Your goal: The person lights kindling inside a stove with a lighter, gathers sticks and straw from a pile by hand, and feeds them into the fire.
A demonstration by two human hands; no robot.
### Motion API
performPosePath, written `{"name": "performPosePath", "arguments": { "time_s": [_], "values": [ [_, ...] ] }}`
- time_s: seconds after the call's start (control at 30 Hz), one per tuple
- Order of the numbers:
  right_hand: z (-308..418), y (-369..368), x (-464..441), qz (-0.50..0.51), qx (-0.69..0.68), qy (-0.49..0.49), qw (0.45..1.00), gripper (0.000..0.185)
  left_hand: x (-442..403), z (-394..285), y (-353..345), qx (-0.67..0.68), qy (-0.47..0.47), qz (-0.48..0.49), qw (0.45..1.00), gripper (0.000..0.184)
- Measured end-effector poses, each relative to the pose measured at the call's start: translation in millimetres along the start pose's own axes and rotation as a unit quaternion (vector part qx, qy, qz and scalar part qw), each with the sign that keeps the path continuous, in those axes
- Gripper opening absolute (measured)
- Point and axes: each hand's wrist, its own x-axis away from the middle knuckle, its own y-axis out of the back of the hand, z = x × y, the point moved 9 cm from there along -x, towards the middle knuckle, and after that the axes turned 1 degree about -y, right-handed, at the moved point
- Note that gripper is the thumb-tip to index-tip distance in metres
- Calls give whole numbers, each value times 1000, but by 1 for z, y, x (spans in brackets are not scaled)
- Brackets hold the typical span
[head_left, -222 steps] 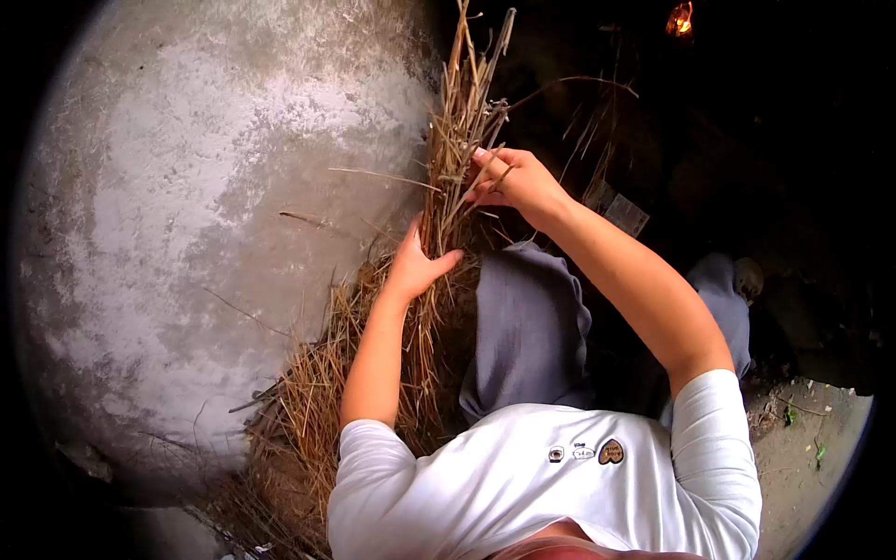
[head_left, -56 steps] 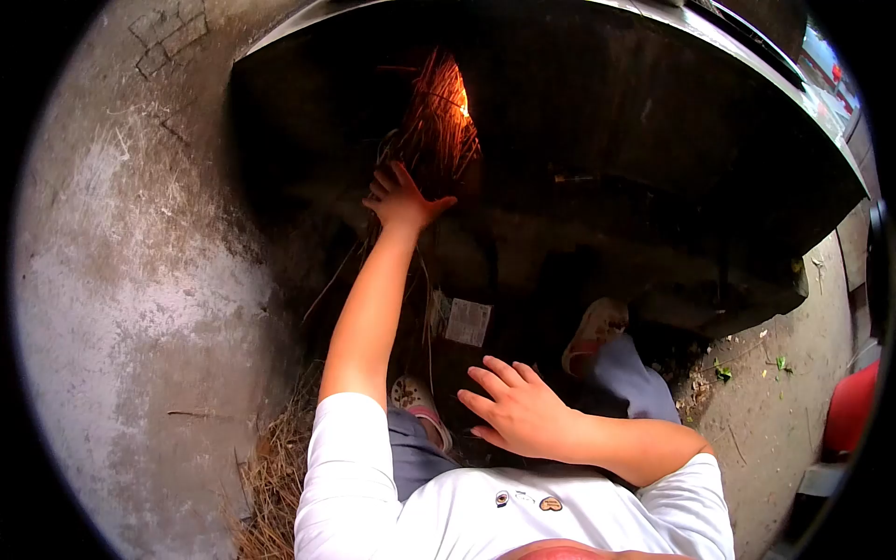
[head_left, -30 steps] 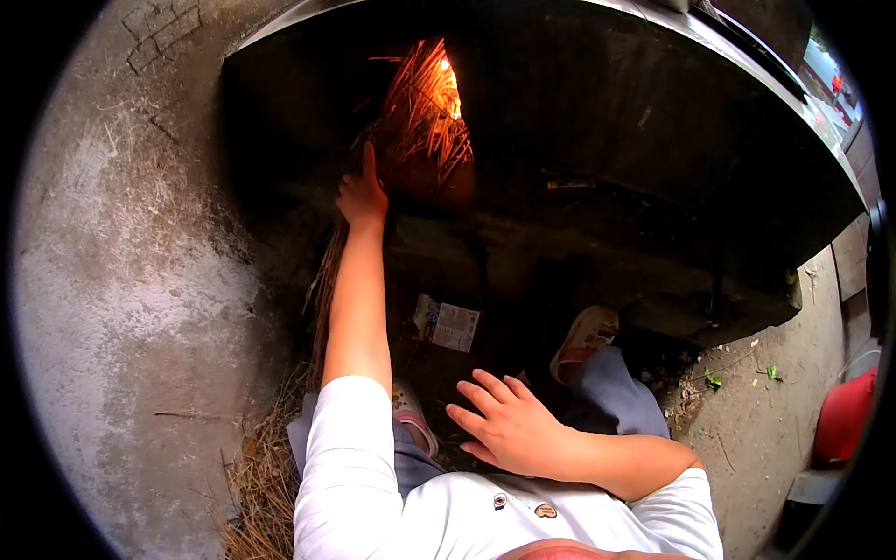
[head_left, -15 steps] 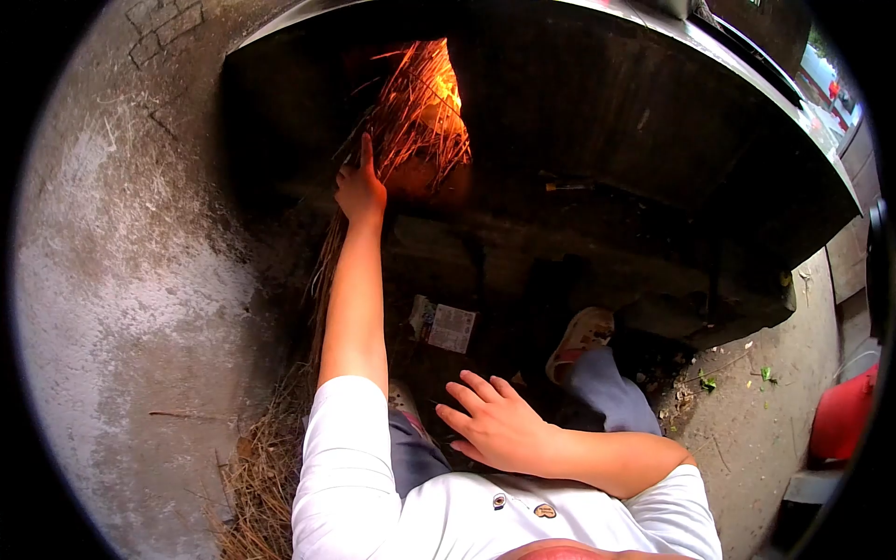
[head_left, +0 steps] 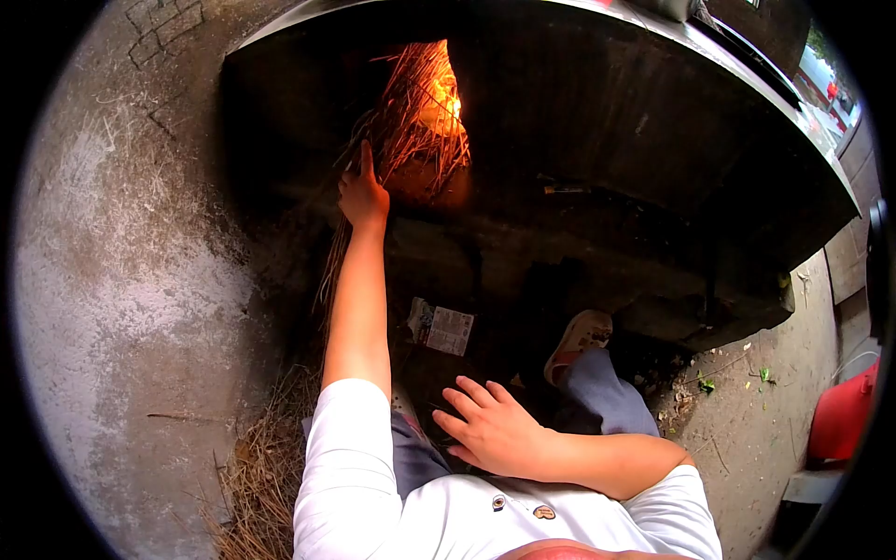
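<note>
My left hand [head_left: 364,198] reaches forward to the mouth of a dark stove [head_left: 579,103]. Its index finger points ahead along a bundle of dry straw [head_left: 411,121], and the other fingers curl round the stalks. Loose stalks trail back below the wrist. The far end of the straw lies in the opening, lit orange by flames [head_left: 444,93] behind it. My right hand [head_left: 495,427] hovers in front of my body, palm down with fingers spread, and holds nothing.
A straw heap [head_left: 266,467] lies on the floor at my left, beside a worn wall [head_left: 121,308]. A printed packet [head_left: 450,331] is on the dark ground ahead of my knees. My shoe [head_left: 581,341] stands under the stove's edge. A red container [head_left: 845,415] is at far right.
The left hand stays at the stove opening, shifted only very slightly. The flames look brighter behind the straw. The right hand has hardly moved.
</note>
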Motion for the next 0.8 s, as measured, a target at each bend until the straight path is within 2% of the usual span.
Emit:
{"name": "performPosePath", "arguments": {
  "time_s": [0.8],
  "values": [
    [14,-6,-10,14,8,26,1000,47,21,-1,-32,26,24,-3,999,76]
  ]
}}
